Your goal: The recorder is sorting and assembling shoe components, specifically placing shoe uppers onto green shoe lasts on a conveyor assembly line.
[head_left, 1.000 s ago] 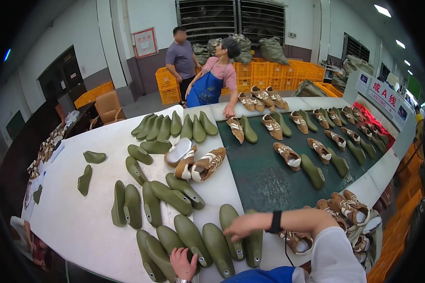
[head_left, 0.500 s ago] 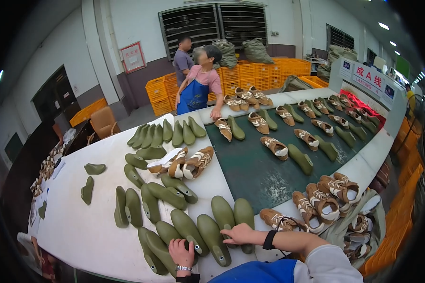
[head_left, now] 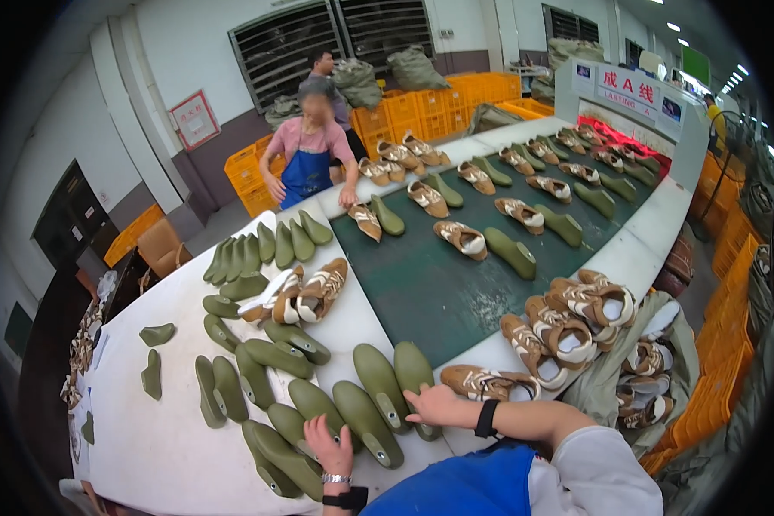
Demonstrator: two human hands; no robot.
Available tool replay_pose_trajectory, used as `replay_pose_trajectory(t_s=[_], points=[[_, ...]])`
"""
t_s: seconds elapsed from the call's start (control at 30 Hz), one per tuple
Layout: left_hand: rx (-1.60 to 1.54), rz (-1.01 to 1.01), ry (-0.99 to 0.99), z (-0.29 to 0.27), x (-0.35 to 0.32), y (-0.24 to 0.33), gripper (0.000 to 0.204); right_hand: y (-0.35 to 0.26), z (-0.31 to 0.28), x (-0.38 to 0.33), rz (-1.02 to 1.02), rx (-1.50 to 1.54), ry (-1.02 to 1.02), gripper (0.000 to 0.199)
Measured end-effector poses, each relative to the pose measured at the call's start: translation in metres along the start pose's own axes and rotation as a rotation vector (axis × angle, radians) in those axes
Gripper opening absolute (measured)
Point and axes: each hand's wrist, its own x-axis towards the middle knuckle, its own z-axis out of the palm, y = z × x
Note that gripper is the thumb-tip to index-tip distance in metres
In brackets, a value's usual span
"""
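Dark green shoe lasts lie in rows on the white tabletop, with several of them right in front of me. My left hand (head_left: 328, 447) is over the heel ends of the near lasts, fingers spread, beside one long shoe last (head_left: 367, 423). My right hand (head_left: 434, 406) rests at the heel end of the rightmost shoe last (head_left: 413, 365), its visible fingers apart and its palm side hidden. A brown-and-white sneaker (head_left: 488, 383) lies just right of that hand. Farther up the table, more brown sneakers (head_left: 322, 291) sit among the lasts.
A green conveyor belt (head_left: 421, 301) carries sneakers paired with lasts toward a red-lit machine opening (head_left: 619, 138). Sneakers are heaped at the right edge above an open sack (head_left: 606, 378). A co-worker in a blue apron (head_left: 305, 176) touches a sneaker across the belt. Orange crates (head_left: 705, 378) stand right.
My view has swung, shifting the scene leftward. My left hand's fingers have lifted and spread above the lasts; my right hand stays on its last. The co-worker has turned toward the table.
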Motion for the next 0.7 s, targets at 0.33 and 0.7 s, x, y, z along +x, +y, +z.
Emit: replay_pose_trajectory(t_s=[0.33,0.7], points=[[0.174,0.159,-0.291,0.063,0.008,0.076,0.060,0.057,-0.031,0.010,0.159,0.733,-0.122,0.041],[0.189,0.043,-0.347,0.059,0.010,0.080,0.055,0.187,-0.092,0.106,0.151,0.586,0.179,0.031]])
